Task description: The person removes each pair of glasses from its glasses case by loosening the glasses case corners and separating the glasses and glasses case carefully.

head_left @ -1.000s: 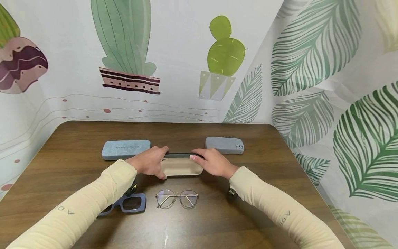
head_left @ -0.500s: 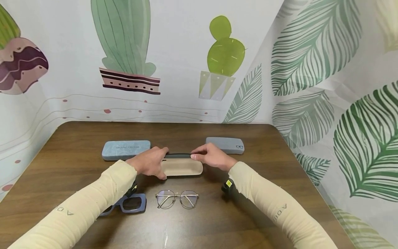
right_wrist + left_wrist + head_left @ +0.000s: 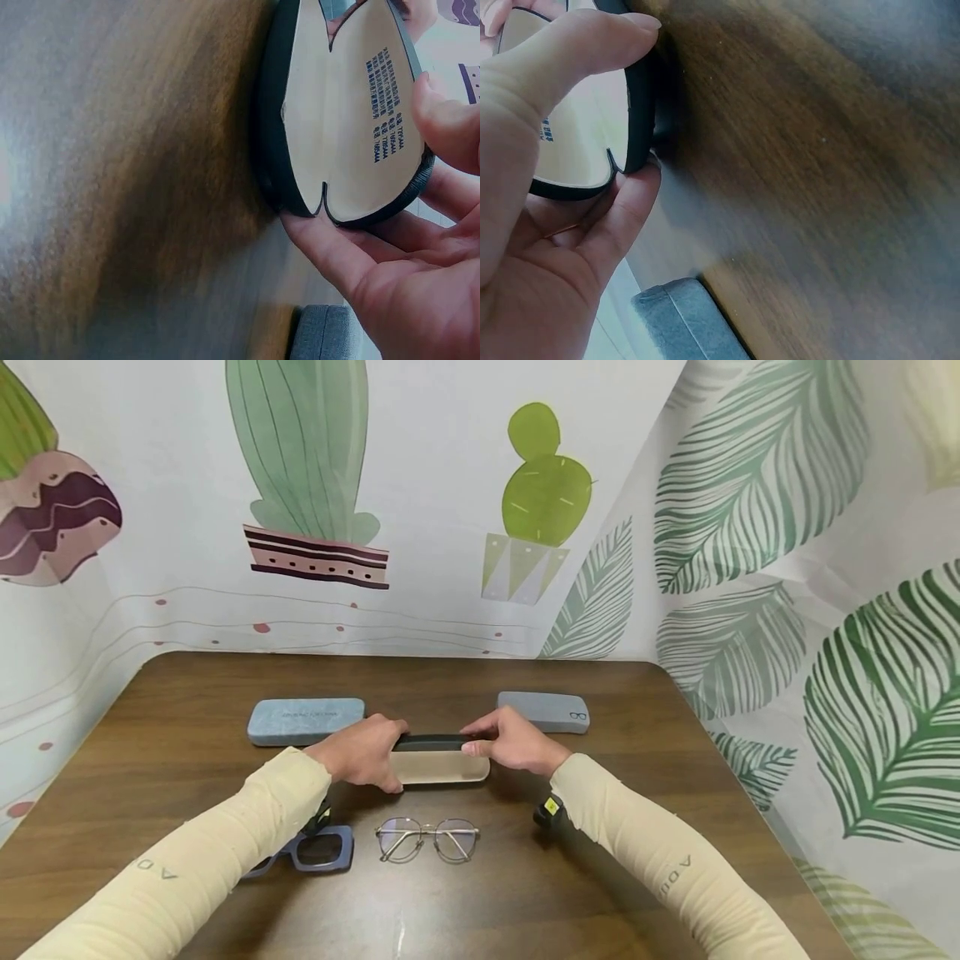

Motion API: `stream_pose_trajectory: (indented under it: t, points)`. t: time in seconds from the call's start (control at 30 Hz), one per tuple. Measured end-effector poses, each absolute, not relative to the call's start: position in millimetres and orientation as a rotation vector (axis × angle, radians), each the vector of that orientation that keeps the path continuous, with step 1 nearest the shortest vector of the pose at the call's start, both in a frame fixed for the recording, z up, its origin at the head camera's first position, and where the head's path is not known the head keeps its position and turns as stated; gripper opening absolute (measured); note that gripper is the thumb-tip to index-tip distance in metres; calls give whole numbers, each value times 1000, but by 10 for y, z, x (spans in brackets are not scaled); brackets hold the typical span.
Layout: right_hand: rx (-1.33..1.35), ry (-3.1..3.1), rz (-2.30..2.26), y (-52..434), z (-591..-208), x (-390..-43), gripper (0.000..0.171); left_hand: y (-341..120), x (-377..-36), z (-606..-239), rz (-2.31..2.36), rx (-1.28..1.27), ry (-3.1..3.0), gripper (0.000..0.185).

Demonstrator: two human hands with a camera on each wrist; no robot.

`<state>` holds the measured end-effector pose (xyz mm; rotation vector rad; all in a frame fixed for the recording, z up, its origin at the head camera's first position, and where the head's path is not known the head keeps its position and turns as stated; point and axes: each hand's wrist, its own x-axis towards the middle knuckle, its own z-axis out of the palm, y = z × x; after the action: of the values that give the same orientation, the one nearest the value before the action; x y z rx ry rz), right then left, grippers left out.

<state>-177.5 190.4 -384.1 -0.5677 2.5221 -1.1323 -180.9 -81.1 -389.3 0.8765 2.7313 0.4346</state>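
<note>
A black glasses case with a cream lining stands part open at the middle of the table. Its lid, dark outside, leans up at the back, and blue print shows on the lining in the right wrist view. My left hand grips the left end, thumb over the front rim and fingers behind at the hinge side. At the right end my right hand holds the lid between thumb and fingers. Nothing lies inside the case where the lining shows.
Thin-rimmed round glasses lie folded in front of the case. Blue-framed sunglasses lie partly under the left forearm. A light blue case sits back left, a grey-blue case back right.
My right hand has shifted from around the case's right end up to its lid. The lid has tipped forward, so less lining shows. My left hand has stayed at the left end.
</note>
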Motion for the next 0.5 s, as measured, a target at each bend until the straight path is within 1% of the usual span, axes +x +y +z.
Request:
stream_pose_trajectory:
  t: [0.3,0.5]
  points:
    - [-622,2528,-1145,1909,-3860,-1759,32,-815,-1798,-3874,452,894,2728,70]
    - [-647,2573,-1103,1902,-3872,-1731,35,-823,-1791,-3860,445,905,2730,69]
